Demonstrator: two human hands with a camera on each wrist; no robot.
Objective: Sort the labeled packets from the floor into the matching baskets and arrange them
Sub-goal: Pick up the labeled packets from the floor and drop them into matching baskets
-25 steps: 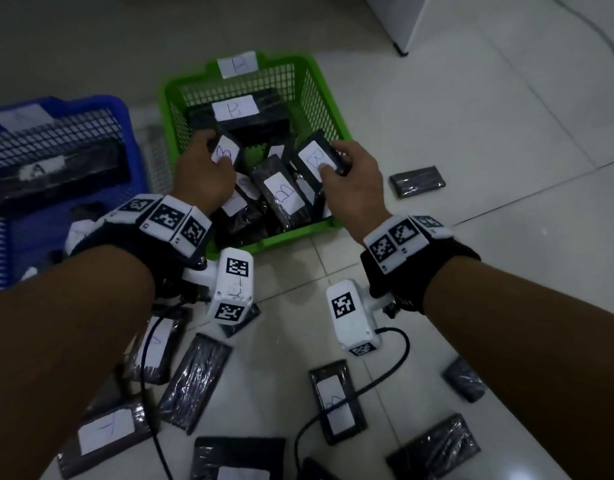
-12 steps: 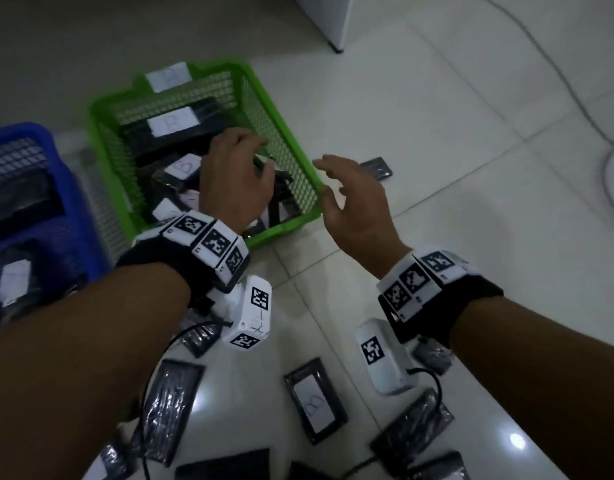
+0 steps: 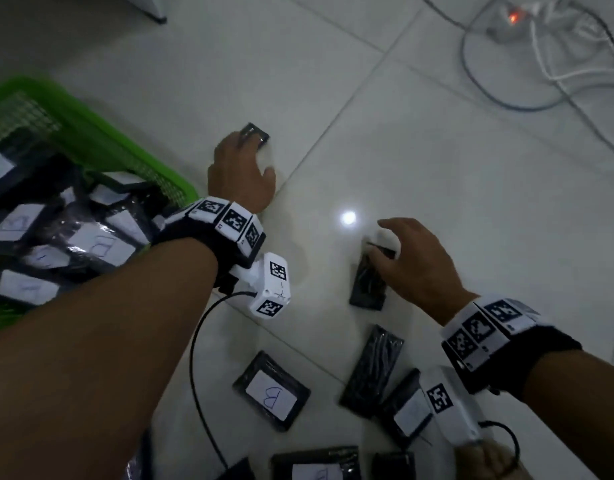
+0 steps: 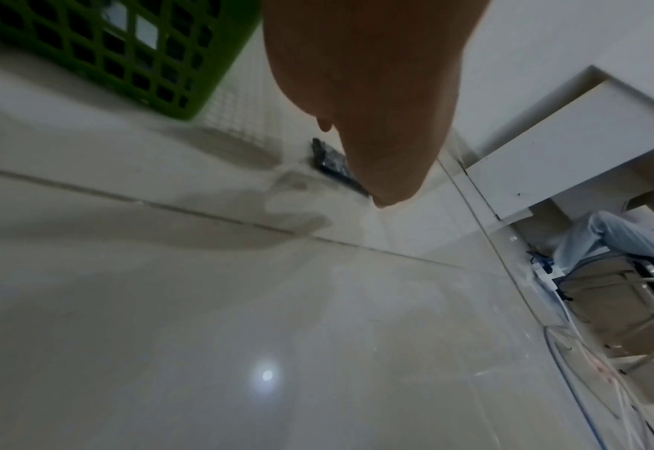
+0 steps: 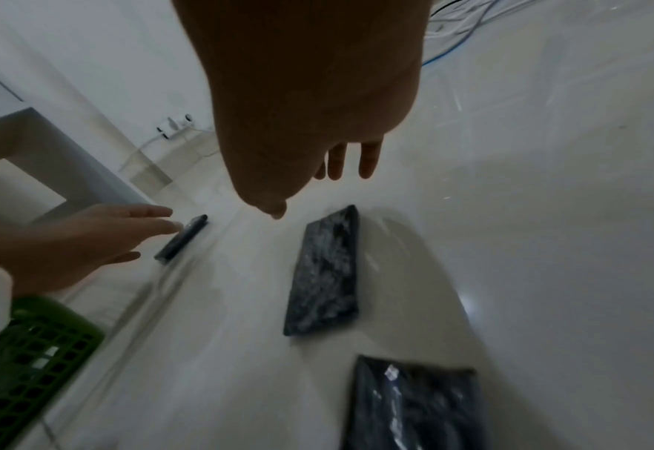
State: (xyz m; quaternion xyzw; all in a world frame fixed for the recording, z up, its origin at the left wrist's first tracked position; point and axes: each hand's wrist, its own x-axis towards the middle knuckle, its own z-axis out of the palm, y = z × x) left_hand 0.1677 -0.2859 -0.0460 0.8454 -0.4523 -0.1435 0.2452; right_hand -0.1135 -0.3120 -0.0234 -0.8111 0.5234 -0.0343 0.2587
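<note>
The green basket (image 3: 101,140) at the left holds several black packets with white B labels. My left hand (image 3: 245,142) reaches past the basket's right corner, and its straight fingertips (image 5: 169,226) touch a small black packet (image 3: 256,132) lying on the floor. My right hand (image 3: 385,244) hovers open, fingers spread, over the top end of another black packet (image 3: 368,282) that lies label-down. In the right wrist view this packet (image 5: 325,271) lies flat under the hanging fingers (image 5: 337,161), apart from them. The left wrist view shows the small packet (image 4: 331,159) half hidden behind the palm.
More packets lie on the floor near me: one labelled B (image 3: 272,391), a label-down one (image 3: 373,368) and others at the bottom edge. Cables and a power strip (image 3: 506,22) lie at the far right. A white cabinet foot (image 3: 153,8) stands at the back.
Both hands have left the green basket and moved right and down to the floor. The left now touches a small packet and the right hovers over another. The view has swung right.
</note>
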